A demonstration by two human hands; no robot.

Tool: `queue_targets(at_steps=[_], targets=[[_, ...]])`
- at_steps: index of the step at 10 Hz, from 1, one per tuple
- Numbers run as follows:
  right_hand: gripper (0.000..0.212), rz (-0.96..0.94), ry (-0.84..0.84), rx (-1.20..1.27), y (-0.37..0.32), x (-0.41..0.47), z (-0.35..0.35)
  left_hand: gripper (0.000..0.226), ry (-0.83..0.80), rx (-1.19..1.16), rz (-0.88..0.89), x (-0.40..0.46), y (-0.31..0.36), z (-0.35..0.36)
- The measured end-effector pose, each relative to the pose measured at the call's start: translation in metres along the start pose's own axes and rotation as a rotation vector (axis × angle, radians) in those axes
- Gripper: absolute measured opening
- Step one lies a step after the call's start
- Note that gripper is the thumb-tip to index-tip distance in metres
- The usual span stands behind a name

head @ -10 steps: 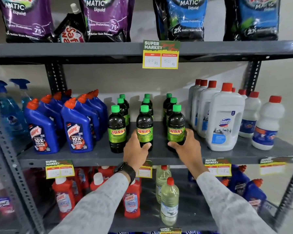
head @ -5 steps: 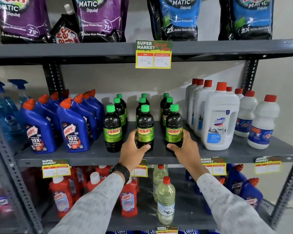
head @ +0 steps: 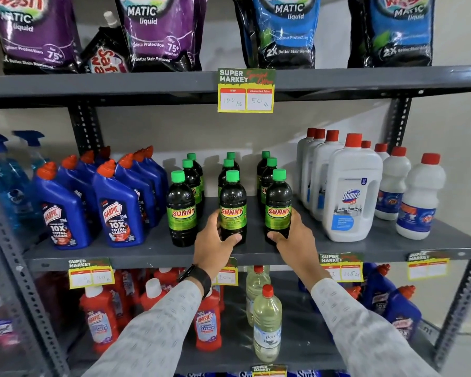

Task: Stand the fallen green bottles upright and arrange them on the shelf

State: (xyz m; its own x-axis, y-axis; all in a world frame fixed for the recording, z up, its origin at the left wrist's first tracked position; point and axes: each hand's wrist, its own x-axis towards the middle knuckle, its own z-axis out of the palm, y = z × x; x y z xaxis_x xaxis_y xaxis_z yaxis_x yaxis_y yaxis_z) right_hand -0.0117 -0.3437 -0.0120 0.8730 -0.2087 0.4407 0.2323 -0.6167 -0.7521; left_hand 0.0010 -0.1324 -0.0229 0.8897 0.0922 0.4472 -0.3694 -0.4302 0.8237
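Several dark bottles with green caps and green SUNNY labels stand upright in three rows on the grey middle shelf (head: 337, 247). My left hand (head: 215, 244) wraps the base of the front middle bottle (head: 233, 205). My right hand (head: 292, 238) grips the base of the front right bottle (head: 278, 205). The front left bottle (head: 182, 210) stands free beside them. More green-capped bottles (head: 230, 160) line up behind each front one. None lies on its side.
Blue Harpic bottles (head: 120, 210) crowd the left of the same shelf, white Domex jugs (head: 351, 194) the right. Detergent pouches (head: 158, 31) sit on the shelf above, with a price tag (head: 245, 91) hanging down. Red and clear bottles (head: 267, 322) fill the shelf below.
Both hands have stayed on the bases of the front middle and front right bottles. The view has shifted slightly; the bottles remain upright in place.
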Motion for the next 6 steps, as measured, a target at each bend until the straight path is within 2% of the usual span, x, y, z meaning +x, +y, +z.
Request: queue_targets(at_steps=[4,5,6], targets=[[0.079,-0.015,0.022,-0.004,-0.001,-0.004,0.002,0.083,0.003,0.061,0.003,-0.006,0.009,-0.005],[0.079,-0.040,0.010,0.003,-0.001,-0.005,0.001,0.091,0.036,0.105,0.046,-0.014,0.016,-0.008],[0.090,-0.005,-0.025,0.001,-0.007,-0.005,-0.006,0.086,0.171,0.236,0.200,-0.023,0.032,-0.019]])
